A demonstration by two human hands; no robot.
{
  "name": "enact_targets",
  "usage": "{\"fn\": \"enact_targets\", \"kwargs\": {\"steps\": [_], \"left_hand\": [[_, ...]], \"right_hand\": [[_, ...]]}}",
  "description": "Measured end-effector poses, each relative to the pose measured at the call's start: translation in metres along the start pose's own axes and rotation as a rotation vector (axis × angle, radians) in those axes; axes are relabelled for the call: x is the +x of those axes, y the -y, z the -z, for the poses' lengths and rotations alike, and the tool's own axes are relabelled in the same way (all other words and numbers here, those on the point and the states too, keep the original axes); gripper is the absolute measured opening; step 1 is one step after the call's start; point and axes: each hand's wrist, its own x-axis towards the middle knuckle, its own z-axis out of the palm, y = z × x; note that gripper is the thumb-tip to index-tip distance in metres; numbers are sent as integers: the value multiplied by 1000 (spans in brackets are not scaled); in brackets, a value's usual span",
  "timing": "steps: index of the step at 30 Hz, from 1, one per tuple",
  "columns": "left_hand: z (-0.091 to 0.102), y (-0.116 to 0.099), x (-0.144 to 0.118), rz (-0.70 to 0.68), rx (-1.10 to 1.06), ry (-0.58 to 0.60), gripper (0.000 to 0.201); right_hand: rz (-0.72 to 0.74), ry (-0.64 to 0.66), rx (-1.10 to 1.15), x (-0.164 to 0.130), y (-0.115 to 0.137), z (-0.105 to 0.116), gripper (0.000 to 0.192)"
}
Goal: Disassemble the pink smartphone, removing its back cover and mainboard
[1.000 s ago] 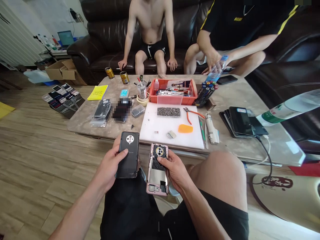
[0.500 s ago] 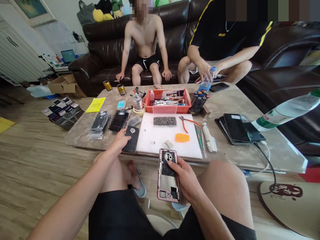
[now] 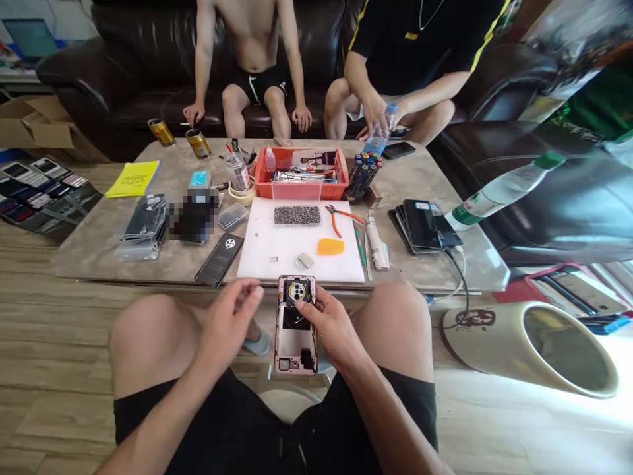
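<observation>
A pink-framed smartphone [image 3: 298, 336] without its back cover, inner parts showing, sits in my right hand [image 3: 330, 324]. The thumb presses on it below the round camera ring and the fingers wrap its right edge. My left hand [image 3: 230, 320] hovers to the left of the phone, apart from it, fingers loosely bent with nothing seen in them. A dark phone back cover [image 3: 217, 260] with a round camera cutout lies on the table's near edge. Just beyond the phone is a white foam mat [image 3: 257, 254], bearing a small silvery piece [image 3: 304, 261] and an orange pick [image 3: 330, 247].
On the mat lie a box of screws [image 3: 297, 216] and orange-handled pliers [image 3: 341, 219]. Behind stands a red tool tray [image 3: 301, 190]. Stacked phones [image 3: 422, 224] and a water bottle [image 3: 504, 194] are on the right, bagged parts [image 3: 143, 227] on the left. Two people sit opposite.
My left hand has let go of the dark back cover and come back toward the phone. The cover now lies tilted on the table. My right hand still holds the phone; the view has shifted.
</observation>
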Motion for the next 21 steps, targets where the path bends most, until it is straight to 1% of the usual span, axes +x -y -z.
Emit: {"fn": "enact_targets", "kwargs": {"steps": [1,2,3,4,6,8,11,14,18,21], "left_hand": [[-11,-3,-16,145,-181,115,39],[-22,-4,-30,260,-334,208,43],[-32,-5,-40,322,-464,243,44],[-40,-5,-48,348,-571,235,44],[-50,-5,-56,356,-691,175,44],[-52,-5,-58,368,-734,122,45],[-44,-7,-58,378,-745,65,47],[-36,-11,-58,360,-739,30,51],[-34,-12,-60,324,-737,52,49],[-37,-10,-63,259,-668,65,44]], "right_hand": [[4,5,-19,-3,1,-2,33],[7,17,-42,-6,2,-3,31],[12,32,-69,-9,3,-5,29],[17,48,-98,-11,4,-6,27],[15,71,-153,-16,5,-5,26],[-6,53,-161,-19,6,-2,31],[-7,-55,-108,-23,7,4,41],[28,-146,-168,-29,8,6,39],[65,-127,-333,-34,7,-2,33],[70,-145,-439,-33,5,-9,28]]}}
